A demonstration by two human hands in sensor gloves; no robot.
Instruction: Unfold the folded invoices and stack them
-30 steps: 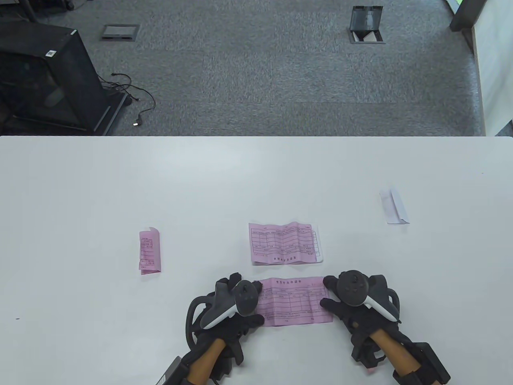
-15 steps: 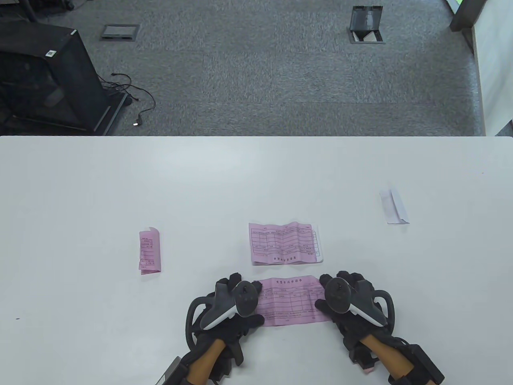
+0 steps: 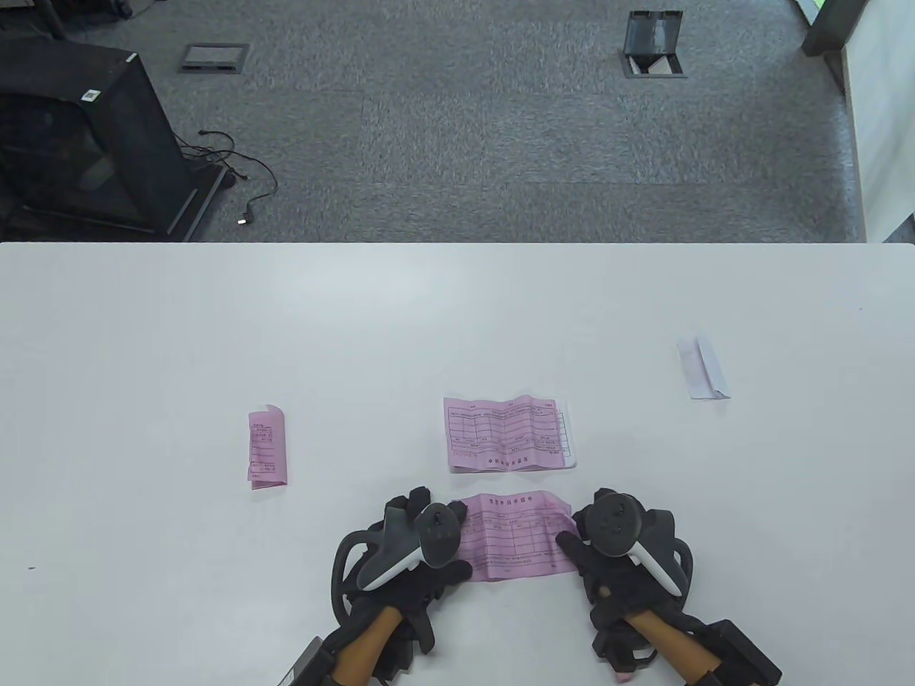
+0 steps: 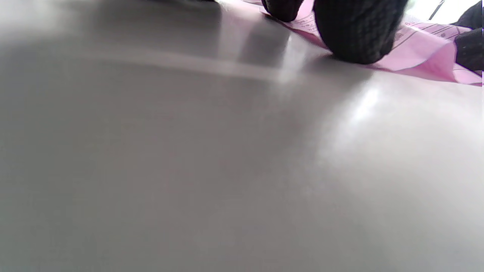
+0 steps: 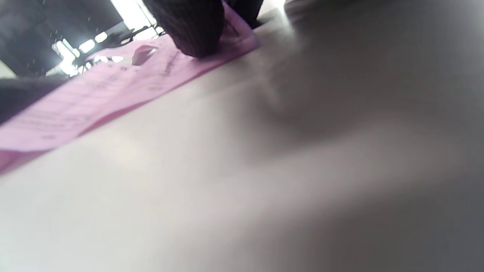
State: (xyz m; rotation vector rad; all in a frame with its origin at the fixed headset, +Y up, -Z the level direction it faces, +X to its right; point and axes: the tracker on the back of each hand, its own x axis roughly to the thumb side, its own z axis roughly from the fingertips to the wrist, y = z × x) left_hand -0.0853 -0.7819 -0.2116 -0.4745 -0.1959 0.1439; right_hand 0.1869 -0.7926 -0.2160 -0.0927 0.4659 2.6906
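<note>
- Left hand [image 3: 418, 547] pinning pink invoice [image 3: 511, 536] at 9 o'clock, fingers flat.
- Right hand [image 3: 618, 543] pressing its 3 o'clock end, grip unclear.
- Unfolded stack [image 3: 507, 434] at 12 o'clock.

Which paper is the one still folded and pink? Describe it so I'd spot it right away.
Start at the white table and find the two gloved hands at its near edge. Look left of the left hand, a little farther back: the folded pink invoice lies alone. Unlike the opened pink sheets mid-table it is a narrow upright strip, and unlike the folded white paper at right it is pink.
</note>
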